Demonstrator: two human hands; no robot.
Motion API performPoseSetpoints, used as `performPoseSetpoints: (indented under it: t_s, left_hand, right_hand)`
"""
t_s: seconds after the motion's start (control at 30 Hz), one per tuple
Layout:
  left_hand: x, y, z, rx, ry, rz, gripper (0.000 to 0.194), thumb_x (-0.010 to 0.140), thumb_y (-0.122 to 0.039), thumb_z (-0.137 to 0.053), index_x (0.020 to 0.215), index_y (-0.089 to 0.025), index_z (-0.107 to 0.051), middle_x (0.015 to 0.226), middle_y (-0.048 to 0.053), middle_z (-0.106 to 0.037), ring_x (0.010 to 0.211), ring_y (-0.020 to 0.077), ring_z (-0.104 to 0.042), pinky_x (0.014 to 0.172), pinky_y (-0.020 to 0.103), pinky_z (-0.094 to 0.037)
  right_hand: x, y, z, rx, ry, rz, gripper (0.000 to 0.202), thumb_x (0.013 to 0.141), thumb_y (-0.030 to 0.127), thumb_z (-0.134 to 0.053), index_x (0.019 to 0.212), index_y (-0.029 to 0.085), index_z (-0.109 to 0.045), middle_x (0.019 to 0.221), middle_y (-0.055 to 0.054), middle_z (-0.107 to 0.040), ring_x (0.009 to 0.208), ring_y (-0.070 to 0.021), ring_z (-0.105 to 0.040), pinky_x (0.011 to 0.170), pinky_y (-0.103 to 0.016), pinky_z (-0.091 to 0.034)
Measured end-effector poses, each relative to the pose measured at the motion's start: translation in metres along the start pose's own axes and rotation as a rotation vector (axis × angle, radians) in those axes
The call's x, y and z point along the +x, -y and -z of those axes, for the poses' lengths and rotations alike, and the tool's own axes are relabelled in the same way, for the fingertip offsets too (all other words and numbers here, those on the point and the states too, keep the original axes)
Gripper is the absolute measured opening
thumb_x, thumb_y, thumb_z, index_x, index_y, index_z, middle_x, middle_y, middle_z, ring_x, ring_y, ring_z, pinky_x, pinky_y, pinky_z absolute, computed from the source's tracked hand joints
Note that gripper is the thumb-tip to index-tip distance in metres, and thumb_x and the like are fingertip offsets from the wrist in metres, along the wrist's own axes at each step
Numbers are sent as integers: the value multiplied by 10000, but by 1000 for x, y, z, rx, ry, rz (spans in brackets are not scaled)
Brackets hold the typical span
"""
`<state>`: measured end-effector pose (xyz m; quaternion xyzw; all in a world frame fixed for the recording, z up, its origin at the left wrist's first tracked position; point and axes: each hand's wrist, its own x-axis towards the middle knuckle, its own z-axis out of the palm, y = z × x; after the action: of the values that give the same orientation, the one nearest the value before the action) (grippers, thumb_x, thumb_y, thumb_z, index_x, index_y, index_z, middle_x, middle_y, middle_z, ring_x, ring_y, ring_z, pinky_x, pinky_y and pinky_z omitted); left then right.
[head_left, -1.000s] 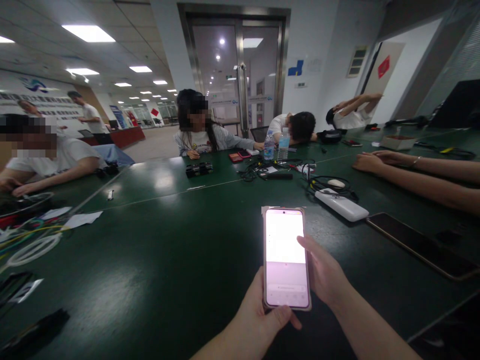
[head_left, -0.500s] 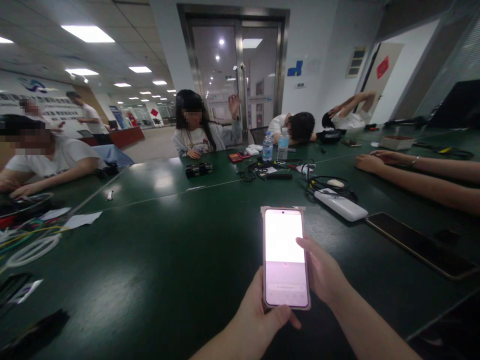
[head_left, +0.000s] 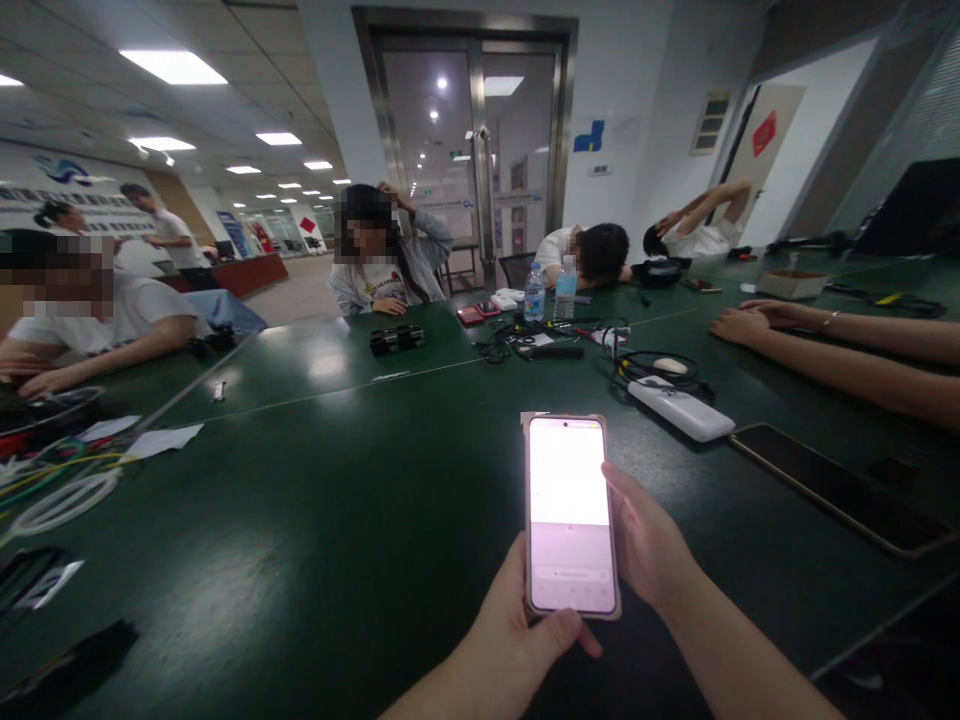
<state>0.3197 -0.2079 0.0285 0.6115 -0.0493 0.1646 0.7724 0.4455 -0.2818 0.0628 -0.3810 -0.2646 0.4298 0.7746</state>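
A lit smartphone [head_left: 571, 530] in a pale case stands upright in my grip above the dark green table [head_left: 315, 510]. My left hand [head_left: 521, 610] is closed round its lower left side, the thumb across the bottom edge. Along the right edge lies my right hand [head_left: 649, 540], its thumb tip at the border of the screen and its other fingers hidden behind the phone. The screen is white on top and pinkish below; its text is too small to read. To the right of my right hand lies a second, dark phone [head_left: 832, 485].
Beyond the phone are a white power bank [head_left: 682, 408], tangled black cables [head_left: 517, 340] and water bottles [head_left: 535, 295]. A black object [head_left: 397, 339] sits farther left. Coloured wires [head_left: 67, 470] lie at the left edge. Another person's forearms [head_left: 840, 350] rest at right; several people sit around.
My right thumb has moved off the screen to the phone's right edge. Across the table, a person has leaned left and brought a raised hand to their head.
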Motion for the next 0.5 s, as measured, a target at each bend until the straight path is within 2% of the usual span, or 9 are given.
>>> performPoseSetpoints:
  t_s: [0.2, 0.33, 0.5]
  left_hand:
    - [0, -3, -2, 16, -15, 0, 557, 740, -295, -639, 1198, -170, -347, 1057, 145, -516, 883, 238, -543, 650, 318, -465]
    - [0, -1, -1, 9, -18, -11, 566, 736, -296, -645, 1203, -181, -347, 1070, 142, -511, 880, 231, -543, 639, 303, -464]
    - [1, 3, 0, -31, -8, -29, 585, 724, -308, -657, 1210, -187, -355, 1015, 127, -536, 859, 230, -549, 632, 296, -459]
  right_hand:
    - [-1, 0, 1, -69, 25, 114, 379, 662, 337, -567, 1015, 202, -544, 866, -59, -661, 761, -254, -603, 682, -386, -436]
    - [0, 0, 3, -92, 48, 130, 354, 661, 273, -546, 1009, 205, -535, 882, -55, -653, 726, -227, -596, 641, -358, -441]
    - [0, 0, 2, -95, 22, 121, 339, 694, 313, -547, 1015, 202, -542, 879, -61, -656, 761, -238, -597, 674, -372, -438]
